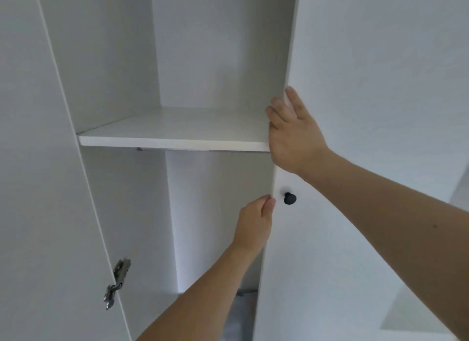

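A white wardrobe stands open in front of me, with a bare white shelf [172, 135] across its middle. The right door [355, 86] carries a small black round knob [289, 198] near its left edge. My right hand [294, 135] grips that door's left edge above the knob, fingers wrapped round the edge and thumb on the front face. My left hand [256, 221] reaches up from below and pinches the same edge just left of the knob, its fingers curled behind the panel.
The left door [38, 163] is swung open at the left, held by a metal hinge [117, 282] low down. Below the shelf is a second compartment; something grey lies blurred at its bottom [241, 312].
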A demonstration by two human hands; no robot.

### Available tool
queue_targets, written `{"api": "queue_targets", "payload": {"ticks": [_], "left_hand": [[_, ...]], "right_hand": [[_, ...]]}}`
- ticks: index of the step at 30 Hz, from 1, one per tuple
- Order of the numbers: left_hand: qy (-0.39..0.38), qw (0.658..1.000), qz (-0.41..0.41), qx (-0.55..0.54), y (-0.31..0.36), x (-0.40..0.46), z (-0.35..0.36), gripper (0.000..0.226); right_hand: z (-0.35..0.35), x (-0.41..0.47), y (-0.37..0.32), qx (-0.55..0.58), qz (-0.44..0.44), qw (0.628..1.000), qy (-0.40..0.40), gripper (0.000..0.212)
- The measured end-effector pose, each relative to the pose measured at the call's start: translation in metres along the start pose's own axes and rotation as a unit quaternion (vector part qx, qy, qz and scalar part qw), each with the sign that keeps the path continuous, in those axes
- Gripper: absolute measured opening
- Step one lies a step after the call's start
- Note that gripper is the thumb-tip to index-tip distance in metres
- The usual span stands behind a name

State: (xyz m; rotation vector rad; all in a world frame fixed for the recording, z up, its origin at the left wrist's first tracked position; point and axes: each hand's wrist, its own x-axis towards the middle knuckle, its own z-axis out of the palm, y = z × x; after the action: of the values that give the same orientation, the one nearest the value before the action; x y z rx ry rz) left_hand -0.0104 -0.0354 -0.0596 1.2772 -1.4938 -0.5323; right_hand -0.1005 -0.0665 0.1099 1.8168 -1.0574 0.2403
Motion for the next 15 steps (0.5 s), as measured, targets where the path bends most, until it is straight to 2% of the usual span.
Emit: {"api": "queue_targets", "payload": {"ticks": [4,8,15], "left_hand": [[-0.007,1.0,0.002,-0.016,0.0,-0.003,-0.003,0.039],[-0.02,0.999,0.004,-0.032,0.007,-0.022,-0.008,0.042],[-0.068,0.994,0.002,-0.089,0.041,-0.105,0.0,0.049]], "right_hand": [[-0.006,-0.011,0.0,-0.018,-0.015,1.0,0.013,0.028],[-0.023,-0.031,0.001,-0.028,-0.024,0.998,0.051,0.038],[-0.069,-0.112,0.027,0.024,-0.032,0.98,0.196,0.027]]}}
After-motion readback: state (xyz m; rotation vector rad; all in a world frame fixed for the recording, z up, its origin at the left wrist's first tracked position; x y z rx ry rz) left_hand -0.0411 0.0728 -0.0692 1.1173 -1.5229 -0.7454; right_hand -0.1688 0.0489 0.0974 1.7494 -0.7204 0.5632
